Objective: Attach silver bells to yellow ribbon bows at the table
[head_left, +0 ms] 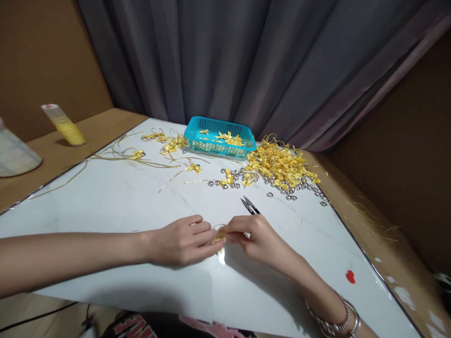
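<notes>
My left hand point(188, 239) rests low over the white tabletop, its fingers closed on a small yellow ribbon bow point(220, 237), mostly hidden by the fingertips. A thin loop of gold cord point(219, 226) rises from the bow. From the other side, my right hand point(255, 234) pinches at the cord with thumb and forefinger. Black thread snips point(250, 205) point away from me just beyond the right hand. Their handle end is hidden behind it, so I cannot tell whether they lie on the table or in the hand.
A turquoise basket point(220, 148) with yellow bows stands at the back. Right of it is a heap of yellow bows point(278, 162) among silver metal pieces point(291, 197). Gold cords point(151, 163) lie at the left, near a yellow tube point(68, 129). A red heart point(350, 277) lies right.
</notes>
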Demonstrator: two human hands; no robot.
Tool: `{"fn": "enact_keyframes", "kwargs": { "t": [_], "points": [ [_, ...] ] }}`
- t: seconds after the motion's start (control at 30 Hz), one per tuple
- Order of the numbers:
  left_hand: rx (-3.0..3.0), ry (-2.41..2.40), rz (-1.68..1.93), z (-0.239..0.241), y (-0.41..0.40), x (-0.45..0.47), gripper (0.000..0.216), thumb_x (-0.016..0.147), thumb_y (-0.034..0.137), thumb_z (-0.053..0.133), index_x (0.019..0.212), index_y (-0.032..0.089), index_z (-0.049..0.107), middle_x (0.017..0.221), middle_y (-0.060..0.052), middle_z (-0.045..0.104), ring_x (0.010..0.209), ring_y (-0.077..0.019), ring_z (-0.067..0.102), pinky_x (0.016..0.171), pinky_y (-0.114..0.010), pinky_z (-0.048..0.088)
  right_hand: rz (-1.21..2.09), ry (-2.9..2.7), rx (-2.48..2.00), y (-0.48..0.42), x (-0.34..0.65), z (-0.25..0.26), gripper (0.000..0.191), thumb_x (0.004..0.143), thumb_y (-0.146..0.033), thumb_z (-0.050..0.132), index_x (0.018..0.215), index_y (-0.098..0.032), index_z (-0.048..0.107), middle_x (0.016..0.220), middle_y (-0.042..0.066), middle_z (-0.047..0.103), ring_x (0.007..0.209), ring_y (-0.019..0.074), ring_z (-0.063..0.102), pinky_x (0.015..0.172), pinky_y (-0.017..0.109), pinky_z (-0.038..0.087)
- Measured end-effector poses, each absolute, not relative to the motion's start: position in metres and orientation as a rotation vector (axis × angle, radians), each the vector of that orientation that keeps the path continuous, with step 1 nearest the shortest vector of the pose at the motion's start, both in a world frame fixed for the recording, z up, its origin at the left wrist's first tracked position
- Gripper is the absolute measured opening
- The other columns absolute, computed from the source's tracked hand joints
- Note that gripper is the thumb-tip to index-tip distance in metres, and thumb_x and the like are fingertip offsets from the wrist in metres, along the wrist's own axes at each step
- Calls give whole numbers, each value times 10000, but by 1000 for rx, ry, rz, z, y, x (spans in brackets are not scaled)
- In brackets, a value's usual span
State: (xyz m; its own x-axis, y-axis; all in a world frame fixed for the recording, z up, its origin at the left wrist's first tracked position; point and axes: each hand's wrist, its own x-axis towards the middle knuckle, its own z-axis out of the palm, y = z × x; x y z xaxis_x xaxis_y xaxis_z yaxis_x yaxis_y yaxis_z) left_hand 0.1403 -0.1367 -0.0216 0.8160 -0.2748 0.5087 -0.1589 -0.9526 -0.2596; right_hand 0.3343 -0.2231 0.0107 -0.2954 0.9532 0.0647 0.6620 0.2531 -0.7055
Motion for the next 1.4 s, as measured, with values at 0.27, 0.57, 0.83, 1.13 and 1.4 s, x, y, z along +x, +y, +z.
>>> {"fn": "enact_keyframes", "kwargs": {
  "t": [0.27, 0.57, 0.83, 1.13, 1.4],
  "points": [
    [-2764, 319, -741, -25, -133, 141, 206, 904, 95, 407, 941, 81, 609, 861, -96, 656, 743, -179, 582, 603, -301, 445, 1180, -1703, -1491, -222, 330, 5, 195, 728, -63, 472, 883, -175, 511, 656, 6, 613, 578, 126, 551, 569, 265, 450],
    [-2788, 371, -720, -25, -133, 140, 222, 900, 98, 407, 995, 59, 604, 810, -88, 643, 739, -185, 582, 584, -301, 431, 1386, -1485, -1368, -220, 327, 4, 174, 740, -104, 504, 840, -199, 398, 621, -44, 494, 578, 117, 494, 570, 266, 396],
    [-2804, 427, -730, -22, -132, 141, 269, 914, 85, 359, 923, 56, 626, 812, -111, 654, 714, -180, 586, 566, -294, 458, 1441, -1431, -1286, -218, 327, -1, 195, 733, -111, 523, 838, -197, 382, 620, -43, 493, 563, 109, 467, 551, 260, 373],
    [-2747, 513, -905, -15, -136, 141, 311, 906, 43, 344, 866, 52, 653, 748, -114, 683, 614, -156, 592, 471, -266, 452, 1419, -1333, -1451, -220, 323, -4, 202, 703, -72, 520, 786, -210, 400, 563, -52, 536, 536, 122, 547, 557, 263, 428],
    [-2834, 396, -882, -18, -138, 140, 299, 895, 31, 325, 884, -15, 620, 711, -154, 647, 632, -200, 591, 544, -310, 506, 1322, -1398, -1505, -225, 318, -4, 212, 674, -45, 472, 785, -209, 395, 567, -45, 551, 523, 115, 529, 548, 255, 425]
  ]
}}
